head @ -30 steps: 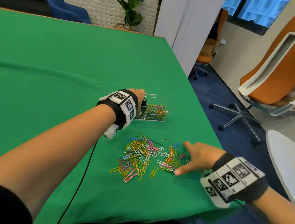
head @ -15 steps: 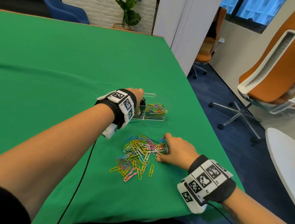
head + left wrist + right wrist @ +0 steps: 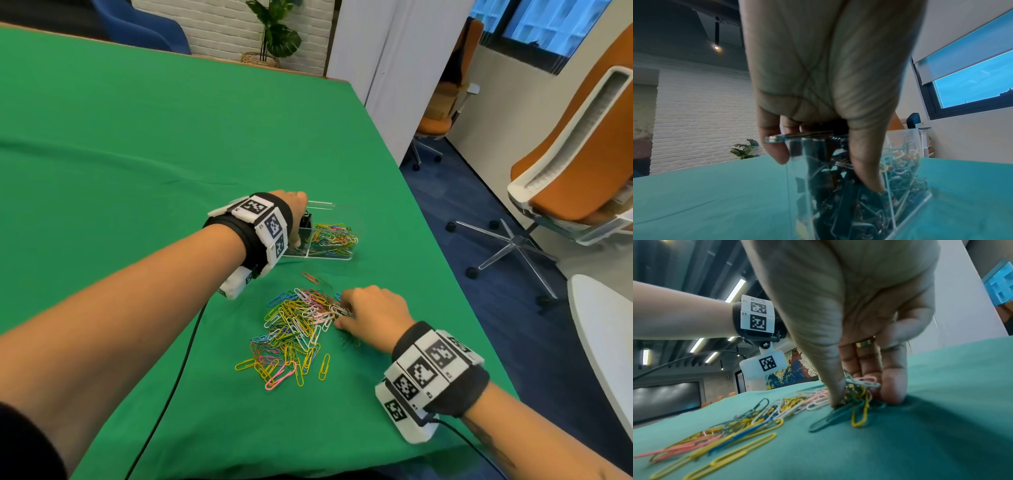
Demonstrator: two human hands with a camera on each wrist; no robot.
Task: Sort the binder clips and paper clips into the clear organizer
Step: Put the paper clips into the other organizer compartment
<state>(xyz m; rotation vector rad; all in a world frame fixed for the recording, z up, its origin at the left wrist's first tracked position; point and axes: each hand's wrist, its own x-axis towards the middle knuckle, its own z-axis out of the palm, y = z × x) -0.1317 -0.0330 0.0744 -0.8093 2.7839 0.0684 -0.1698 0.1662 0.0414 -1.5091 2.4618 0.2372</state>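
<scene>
Right hand (image 3: pixel 371 317) sits at the edge of the loose pile of paper clips (image 3: pixel 294 329) on the side away from the left forearm, its thumb and fingers drawn together and pinching a small bunch of clips (image 3: pixel 856 391) off the green tablecloth (image 3: pixel 137 154); in the right wrist view the thumb tip and fingertips (image 3: pixel 892 391) press down to the cloth with green, yellow and white clips caught between them, and two rings show on the fingers. Beyond the pile, the left hand (image 3: pixel 294 219) grips the clear organizer (image 3: pixel 342 219) from above: the left wrist view shows the fingers curled over its near wall while the thumb reaches down inside the compartment that holds the dark binder clips (image 3: pixel 830 186). Seen from the head camera, the organizer stands upright on the cloth just past the pile, and its other compartment, the one away from the left hand, holds a heap of coloured paper clips (image 3: pixel 334 236). Most of the pile spreads from the right hand toward the left forearm in yellow, pink, blue, green and white, with one red clip (image 3: pixel 310 277) lying apart between pile and organizer. Both wrists wear black bands carrying white blocks with square black markers, and a thin cable runs from each.
</scene>
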